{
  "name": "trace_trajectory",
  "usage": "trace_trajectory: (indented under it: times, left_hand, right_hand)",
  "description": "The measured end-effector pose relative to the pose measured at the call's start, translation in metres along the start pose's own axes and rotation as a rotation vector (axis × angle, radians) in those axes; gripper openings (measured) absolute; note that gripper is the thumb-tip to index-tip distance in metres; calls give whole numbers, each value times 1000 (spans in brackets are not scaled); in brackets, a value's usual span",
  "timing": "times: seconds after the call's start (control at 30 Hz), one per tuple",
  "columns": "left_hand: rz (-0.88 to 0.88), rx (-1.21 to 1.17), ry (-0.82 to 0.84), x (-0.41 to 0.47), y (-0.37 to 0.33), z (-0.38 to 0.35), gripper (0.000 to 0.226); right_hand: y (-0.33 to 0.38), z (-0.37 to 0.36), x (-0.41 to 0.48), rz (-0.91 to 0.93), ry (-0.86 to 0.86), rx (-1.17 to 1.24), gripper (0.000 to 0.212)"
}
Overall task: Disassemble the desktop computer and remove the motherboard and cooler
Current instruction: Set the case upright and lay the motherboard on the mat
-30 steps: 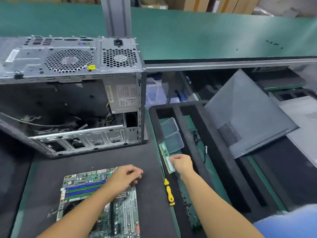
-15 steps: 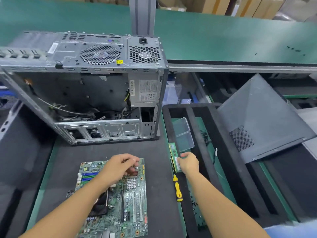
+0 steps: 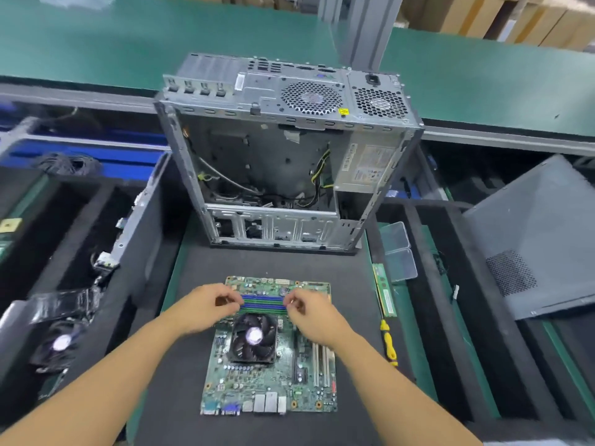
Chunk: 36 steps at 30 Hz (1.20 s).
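The green motherboard [image 3: 257, 381] lies flat on the black mat in front of me, out of the case. Its black cooler [image 3: 254, 338] with a round fan sits on the board's middle. Blue and green memory slots [image 3: 262, 304] run across the board's far part. My left hand [image 3: 206, 309] pinches at the slots' left end with curled fingers. My right hand [image 3: 310, 315] pinches at their right end the same way. The open grey computer case [image 3: 283, 162] stands behind the board, with loose cables and the power supply inside.
A memory stick [image 3: 384, 291] lies in the foam tray to the right, beside clear plastic boxes [image 3: 397, 249]. A yellow screwdriver [image 3: 389, 344] rests at the mat's right edge. The case's side panel [image 3: 541, 226] leans at far right. A loose fan [image 3: 59, 344] sits in the left tray.
My right hand let go of the memory stick in the right tray and came to the slots' right end. My left hand shifted to the slots' left end. The view swung left.
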<state>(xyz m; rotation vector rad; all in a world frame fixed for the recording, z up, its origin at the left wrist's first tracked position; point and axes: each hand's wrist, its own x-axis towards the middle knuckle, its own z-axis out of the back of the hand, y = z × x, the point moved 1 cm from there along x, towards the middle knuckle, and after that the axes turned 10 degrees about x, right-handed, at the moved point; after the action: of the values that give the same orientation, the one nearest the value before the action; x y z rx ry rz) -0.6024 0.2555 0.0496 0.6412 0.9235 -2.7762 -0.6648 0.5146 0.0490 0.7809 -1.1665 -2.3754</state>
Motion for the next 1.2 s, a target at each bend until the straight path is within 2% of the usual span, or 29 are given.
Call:
trace_trajectory:
  times: [0.13, 0.27, 0.33, 0.4, 0.57, 0.73, 0.87, 0.97, 1.07, 1.13, 1.2]
  left_hand:
    - [-69, 36, 39, -3, 9, -4, 16]
    - [-98, 67, -6, -4, 21, -1, 18]
    - [-109, 73, -24, -4, 26, -1, 19]
    - [-123, 72, 34, -4, 29, -1, 20]
    - [-101, -69, 192, -5, 32, -1, 35]
    - [-125, -204, 334, -6, 37, 1, 29]
    - [-163, -136, 242, -3, 43, 0, 11]
    - [-151, -114, 185, -1, 45, -3, 13]
    - [-171, -105, 152, -1, 43, -4, 16]
    - [-208, -105, 113, 0, 36, -3, 17]
    - [-259, -33, 93, 2, 26, -1, 17]
  right_hand:
    - [7, -23, 1, -72, -42, 37, 19]
    - [6, -19, 2, -213, -252, 16, 25]
    - [6, -14, -2, -221, -308, -3, 26]
    - [5, -12, -7, -227, -268, -22, 26]
    - [7, -24, -22, -263, -70, 149, 18]
    - [9, -34, -31, -281, -62, 231, 18]
    - [10, -39, -32, -309, -95, 235, 19]
    - [10, -38, -34, -344, -137, 208, 20]
    - [7, -34, -38, -347, -304, 132, 20]
    - [-1, -25, -42, -385, -536, 5, 17]
    - [-14, -12, -48, -499, -731, -221, 21]
